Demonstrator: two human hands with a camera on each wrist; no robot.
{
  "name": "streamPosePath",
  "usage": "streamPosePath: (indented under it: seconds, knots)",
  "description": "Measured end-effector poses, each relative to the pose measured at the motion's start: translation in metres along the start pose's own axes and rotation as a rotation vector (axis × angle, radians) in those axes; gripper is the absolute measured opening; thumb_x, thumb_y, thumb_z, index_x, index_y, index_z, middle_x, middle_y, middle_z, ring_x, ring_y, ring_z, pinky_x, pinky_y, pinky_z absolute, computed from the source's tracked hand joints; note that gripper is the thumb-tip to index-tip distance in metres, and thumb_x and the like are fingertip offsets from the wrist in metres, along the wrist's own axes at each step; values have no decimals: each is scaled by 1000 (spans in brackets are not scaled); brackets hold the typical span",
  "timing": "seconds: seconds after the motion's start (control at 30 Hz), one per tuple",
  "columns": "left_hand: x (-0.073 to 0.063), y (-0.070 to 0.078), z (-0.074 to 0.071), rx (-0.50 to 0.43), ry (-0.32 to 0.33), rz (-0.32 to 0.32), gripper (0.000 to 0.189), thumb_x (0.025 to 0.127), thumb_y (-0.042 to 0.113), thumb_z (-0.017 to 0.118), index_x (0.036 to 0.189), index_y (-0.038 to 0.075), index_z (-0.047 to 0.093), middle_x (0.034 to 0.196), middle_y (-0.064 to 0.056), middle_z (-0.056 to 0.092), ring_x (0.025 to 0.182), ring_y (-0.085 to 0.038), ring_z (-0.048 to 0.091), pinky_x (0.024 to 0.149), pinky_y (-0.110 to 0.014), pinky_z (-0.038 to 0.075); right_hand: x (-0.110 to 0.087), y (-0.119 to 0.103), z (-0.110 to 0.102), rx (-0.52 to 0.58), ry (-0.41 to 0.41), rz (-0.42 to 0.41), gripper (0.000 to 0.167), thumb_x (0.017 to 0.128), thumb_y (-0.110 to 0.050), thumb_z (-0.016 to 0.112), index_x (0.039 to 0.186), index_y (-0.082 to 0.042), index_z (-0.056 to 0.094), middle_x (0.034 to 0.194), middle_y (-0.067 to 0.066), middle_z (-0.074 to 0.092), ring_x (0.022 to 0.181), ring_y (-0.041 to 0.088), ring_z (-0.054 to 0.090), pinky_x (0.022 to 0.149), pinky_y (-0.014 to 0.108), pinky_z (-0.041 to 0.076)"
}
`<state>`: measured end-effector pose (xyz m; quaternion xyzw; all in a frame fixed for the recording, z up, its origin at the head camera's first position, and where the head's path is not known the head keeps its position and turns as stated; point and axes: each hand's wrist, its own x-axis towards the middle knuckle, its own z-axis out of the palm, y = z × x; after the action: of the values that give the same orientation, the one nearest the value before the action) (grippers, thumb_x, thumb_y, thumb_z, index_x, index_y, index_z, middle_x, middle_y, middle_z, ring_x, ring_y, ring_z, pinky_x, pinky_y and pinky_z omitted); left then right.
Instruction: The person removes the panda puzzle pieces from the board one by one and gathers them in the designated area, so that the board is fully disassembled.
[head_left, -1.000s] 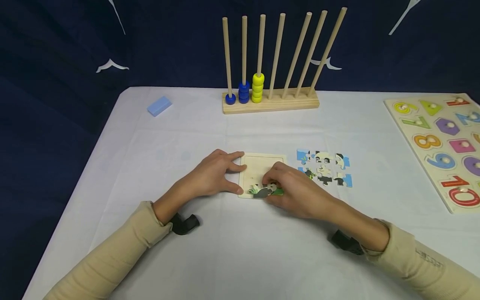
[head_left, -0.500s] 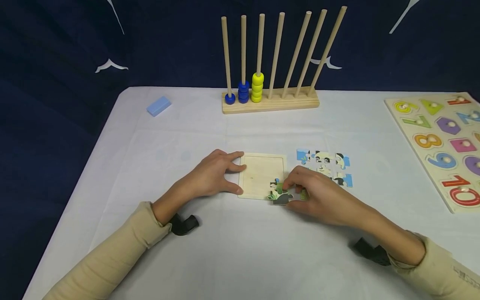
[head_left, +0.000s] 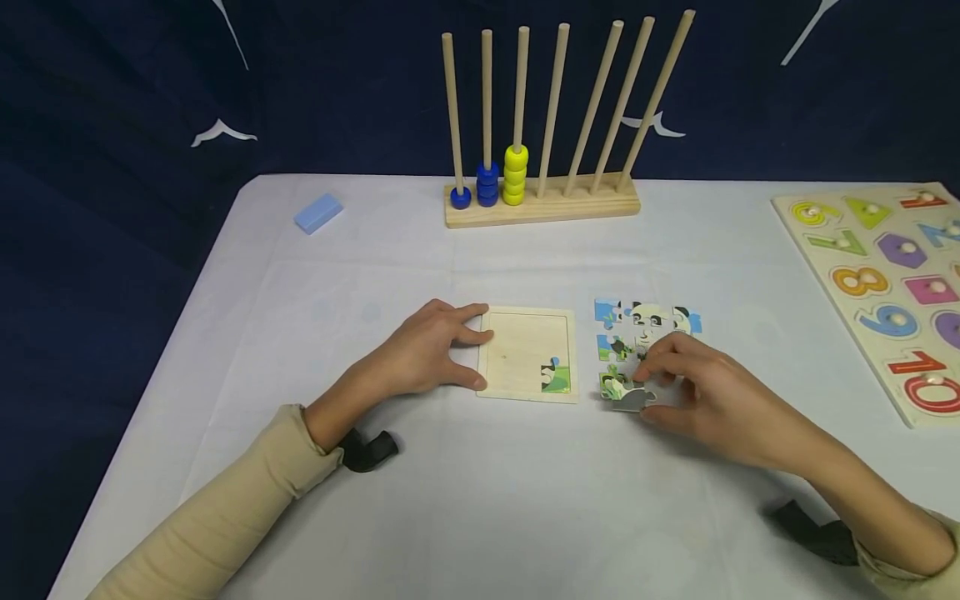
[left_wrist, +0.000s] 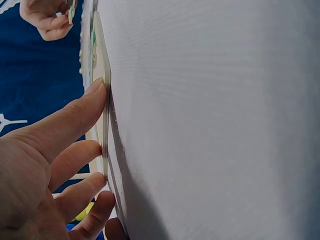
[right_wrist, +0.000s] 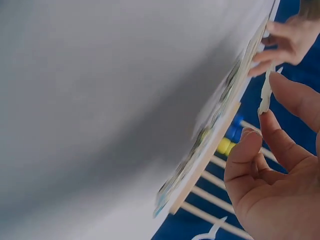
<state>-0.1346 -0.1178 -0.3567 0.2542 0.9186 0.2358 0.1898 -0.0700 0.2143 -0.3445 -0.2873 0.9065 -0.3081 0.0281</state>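
In the head view my left hand (head_left: 431,346) lies at the left side of a square wooden puzzle tray (head_left: 517,333), fingers spread, fingertips and thumb (left_wrist: 95,92) touching its edge. One green, white and blue puzzle piece (head_left: 557,377) sits in the tray's lower right corner. To the right of the tray my right hand (head_left: 712,392) pinches a grey and white jigsaw piece (head_left: 633,399) between thumb and index finger. In the right wrist view this piece (right_wrist: 266,92) shows edge-on. Several panda puzzle pieces (head_left: 648,319) lie in rows beyond, partly hidden by the right hand.
A wooden abacus stand (head_left: 543,212) with upright rods and blue and yellow beads stands at the back. On the right lies a number and shape board (head_left: 892,317). A blue block (head_left: 318,214) rests at the back left of the white-covered table (head_left: 360,267).
My right hand has lifted the piece from the tray's bottom row and carried it right, beside the loose pieces. A corner piece stays in the tray. The left hand has not moved.
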Motion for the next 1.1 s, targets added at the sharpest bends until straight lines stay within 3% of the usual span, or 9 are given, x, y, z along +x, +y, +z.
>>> streamPosePath:
  seconds: [0.27, 0.43, 0.67, 1.1]
  knots:
    - [-1, 0, -1, 0, 4, -3, 67, 73, 30, 89, 132, 10, 63, 154, -5, 39, 128, -27, 41, 101, -38, 39, -13, 14, -10, -63, 41, 46, 40, 64, 5, 88, 94, -13, 70, 104, -6, 52, 68, 4, 48, 58, 16, 41]
    - [0, 0, 0, 8, 6, -2, 68, 73, 30, 89, 132, 10, 63, 155, -5, 39, 128, -27, 42, 101, -37, 39, -14, 19, -11, -88, 13, 78, 38, 65, 3, 89, 96, -11, 72, 105, -3, 53, 69, 3, 46, 58, 17, 40]
    - [0, 0, 0, 6, 1, -1, 68, 73, 31, 89, 132, 11, 62, 155, -5, 38, 129, -27, 41, 101, -37, 39, -13, 20, -10, -138, -41, 139, 33, 69, -1, 87, 98, -9, 72, 105, 1, 54, 75, 9, 48, 61, 23, 42]
    - [0, -1, 1, -2, -2, -4, 68, 74, 30, 88, 133, 10, 62, 155, -5, 38, 129, -27, 40, 101, -37, 38, -14, 22, -8, -209, -22, 163, 40, 70, -5, 87, 106, -9, 71, 107, 0, 57, 89, 15, 52, 72, 29, 44]
